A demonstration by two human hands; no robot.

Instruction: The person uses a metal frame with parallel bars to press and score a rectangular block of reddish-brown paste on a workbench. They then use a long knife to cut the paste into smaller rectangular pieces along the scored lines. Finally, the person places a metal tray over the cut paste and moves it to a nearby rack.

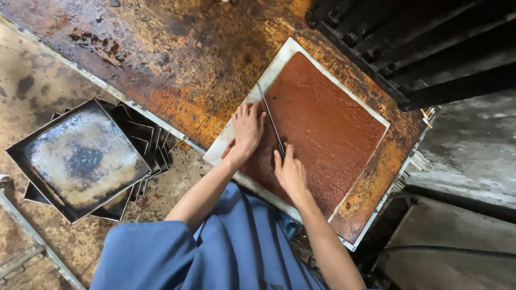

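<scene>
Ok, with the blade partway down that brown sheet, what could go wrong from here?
1. The left hand lies flat right beside the knife; a sideways slip could nick its fingers.
2. The right hand grips low on the knife, close to the brown sheet, so the cut may wander off straight.
3. The white board sits on a wet-looking, rusty table and might slide under pressure.
</scene>
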